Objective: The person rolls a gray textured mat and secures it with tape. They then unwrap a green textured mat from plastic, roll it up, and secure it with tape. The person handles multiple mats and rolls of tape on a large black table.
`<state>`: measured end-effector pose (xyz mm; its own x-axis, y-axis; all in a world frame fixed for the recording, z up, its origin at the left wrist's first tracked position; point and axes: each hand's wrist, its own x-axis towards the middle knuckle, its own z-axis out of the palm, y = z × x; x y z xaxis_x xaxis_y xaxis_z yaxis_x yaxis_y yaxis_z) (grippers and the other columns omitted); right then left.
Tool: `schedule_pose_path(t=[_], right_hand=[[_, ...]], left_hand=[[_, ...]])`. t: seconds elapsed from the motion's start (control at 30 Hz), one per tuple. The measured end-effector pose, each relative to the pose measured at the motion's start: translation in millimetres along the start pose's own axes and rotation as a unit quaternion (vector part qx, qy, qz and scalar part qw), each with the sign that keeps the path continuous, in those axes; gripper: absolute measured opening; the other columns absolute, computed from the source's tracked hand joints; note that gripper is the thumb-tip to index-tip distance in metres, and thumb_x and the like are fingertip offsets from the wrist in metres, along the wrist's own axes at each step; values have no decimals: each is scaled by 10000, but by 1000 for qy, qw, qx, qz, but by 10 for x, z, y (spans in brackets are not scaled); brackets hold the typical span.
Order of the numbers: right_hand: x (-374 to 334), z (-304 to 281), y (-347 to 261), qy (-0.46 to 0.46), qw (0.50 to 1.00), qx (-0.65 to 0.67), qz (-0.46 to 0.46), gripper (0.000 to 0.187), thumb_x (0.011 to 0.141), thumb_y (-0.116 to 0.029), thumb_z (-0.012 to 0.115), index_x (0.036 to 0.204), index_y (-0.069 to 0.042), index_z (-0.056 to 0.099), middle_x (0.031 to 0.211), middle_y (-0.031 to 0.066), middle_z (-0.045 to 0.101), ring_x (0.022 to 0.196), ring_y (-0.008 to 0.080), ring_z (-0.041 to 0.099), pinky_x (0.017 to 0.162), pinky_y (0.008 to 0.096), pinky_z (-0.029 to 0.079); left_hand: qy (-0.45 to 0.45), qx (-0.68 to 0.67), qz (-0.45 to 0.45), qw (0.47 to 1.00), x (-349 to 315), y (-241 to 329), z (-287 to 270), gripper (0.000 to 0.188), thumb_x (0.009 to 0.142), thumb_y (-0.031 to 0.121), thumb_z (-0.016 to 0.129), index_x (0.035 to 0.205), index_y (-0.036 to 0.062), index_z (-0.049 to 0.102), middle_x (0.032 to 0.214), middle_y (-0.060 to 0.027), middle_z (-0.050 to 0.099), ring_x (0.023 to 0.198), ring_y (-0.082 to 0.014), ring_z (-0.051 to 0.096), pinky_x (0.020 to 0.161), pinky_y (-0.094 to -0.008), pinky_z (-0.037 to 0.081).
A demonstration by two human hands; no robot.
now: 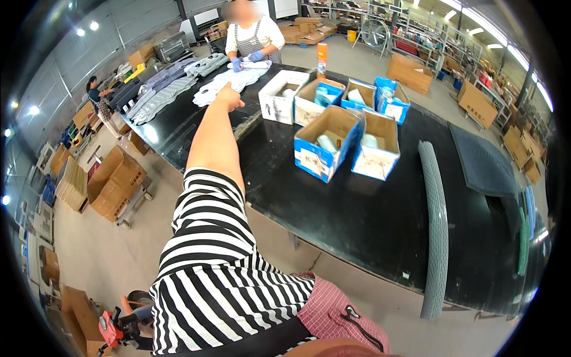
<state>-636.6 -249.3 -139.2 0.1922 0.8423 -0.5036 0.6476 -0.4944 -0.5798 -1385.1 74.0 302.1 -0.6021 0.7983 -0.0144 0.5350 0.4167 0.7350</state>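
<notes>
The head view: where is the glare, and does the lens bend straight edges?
Head view: white glare on the black table, near its left end; ceiling lights at upper right look overexposed. Same view: the table's near edge bows, so yes, straight edges bend.

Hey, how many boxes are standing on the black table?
6. Back row, left to right: white box, second box, third box, fourth box. Nearer row: left box, right box. More could be hidden behind them.

bare tabletop [408, 184] between boxes [334, 123] and roll [436, 232]
</notes>
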Motion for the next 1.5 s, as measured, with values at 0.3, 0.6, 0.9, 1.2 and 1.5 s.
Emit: schedule_pose_path(t=[0.3,0.6,0.9,1.2,1.5], right_hand=[[297,371,-1032,-1,999,-30,10,438,930,-385,636,1206,-51,698,1227,180,702,1185,330,648,1000,420,528],[118,378,-1008,8,996,-66,56,410,953,-396,610,1202,-84,707,1240,166,697,1194,327,643,1001,424,529],[-1462,-233,1784,-102,871,-481,23,387,976,-407,585,1197,-118,716,1253,152,692,1203,324,638,1001,429,530],[-1570,-303,622,14,965,-147,219,601,896,-413,713,1358,-39,626,1286,214,682,1211,368,645,1027,418,514],[-1638,-773,921,161,962,33,217,531,872,-282,746,1295,21,644,1167,237,720,1072,341,700,921,402,546]], left_hand=[[7,29,-8,1000,1429,-391,-254,841,899,18,435,1660,103,86,805,-94,763,537,-137,579,489,-321,445],[-72,-17,-31,997,1777,-416,-242,820,892,8,434,1646,47,113,844,-132,767,555,-157,595,544,-330,471],[-29,-36,86,995,1984,-763,254,814,866,180,680,1574,-13,327,855,-135,747,796,-210,675,742,-350,514],[-130,-68,737,660,-1718,1020,204,300,831,128,726,1123,67,751,913,-64,681,849,-241,637,686,-352,488],[-233,-246,863,376,-3572,1476,585,283,872,226,683,1114,81,689,957,-107,703,769,-265,655,664,-386,510]])
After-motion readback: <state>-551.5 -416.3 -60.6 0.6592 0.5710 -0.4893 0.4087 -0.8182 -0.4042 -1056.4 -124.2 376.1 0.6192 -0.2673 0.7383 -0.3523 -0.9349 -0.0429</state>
